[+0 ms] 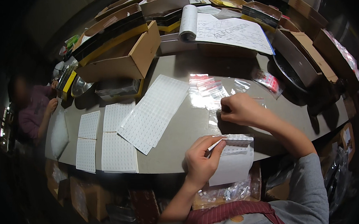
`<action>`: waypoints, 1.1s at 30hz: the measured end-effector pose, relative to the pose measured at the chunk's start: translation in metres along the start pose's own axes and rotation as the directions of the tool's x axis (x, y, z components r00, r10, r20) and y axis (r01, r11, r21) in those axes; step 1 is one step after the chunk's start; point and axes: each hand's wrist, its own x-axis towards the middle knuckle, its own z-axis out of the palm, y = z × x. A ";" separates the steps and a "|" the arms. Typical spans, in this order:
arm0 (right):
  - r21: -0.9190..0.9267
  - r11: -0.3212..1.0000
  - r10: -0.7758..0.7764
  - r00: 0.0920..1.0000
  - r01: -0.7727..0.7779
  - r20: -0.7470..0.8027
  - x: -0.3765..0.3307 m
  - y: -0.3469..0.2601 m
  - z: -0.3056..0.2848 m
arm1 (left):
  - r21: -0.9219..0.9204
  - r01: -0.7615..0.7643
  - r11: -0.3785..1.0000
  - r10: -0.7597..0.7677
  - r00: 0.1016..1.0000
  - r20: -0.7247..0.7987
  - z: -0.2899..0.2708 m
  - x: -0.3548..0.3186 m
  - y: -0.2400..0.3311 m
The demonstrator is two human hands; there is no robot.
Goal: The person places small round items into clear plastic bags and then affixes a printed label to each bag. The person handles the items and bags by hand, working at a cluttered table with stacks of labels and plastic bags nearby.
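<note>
My left hand [202, 160] pinches a white sheet of small printed labels [232, 166] at the table's front edge. The sheet's upper part is bent over, and its blank lower part hangs toward me. My right hand [241, 110] is closed just beyond it, fingers curled down over the table. Whatever those fingers hold is hidden. Beside them a clear plastic bag [213, 118] lies flat. Several small clear zip bags with red strips [208, 89] overlap a little farther off, shining under the light.
Loose label sheets [157, 111] and stacked ones [118, 151] lie to the left. Cardboard bins [121, 60] and a paper pad with a rolled page [232, 31] line the back. A red-and-clear packet [267, 82] is at right. Another person [33, 108] sits far left.
</note>
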 end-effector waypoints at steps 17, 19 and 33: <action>0.337 0.927 0.123 0.983 -0.162 0.135 -0.041 -0.011 -0.048 | 0.005 0.002 1.000 -0.002 1.000 -0.020 0.005 -0.002 -0.006; 0.341 0.939 -0.043 0.999 0.031 0.026 -0.069 -0.020 -0.041 | -0.008 0.022 1.000 -0.022 1.000 -0.005 0.008 -0.003 -0.010; -0.087 0.948 -0.318 0.929 0.307 -0.189 -0.099 -0.048 -0.012 | 0.058 0.074 0.996 -0.073 0.997 -0.011 0.010 -0.003 -0.010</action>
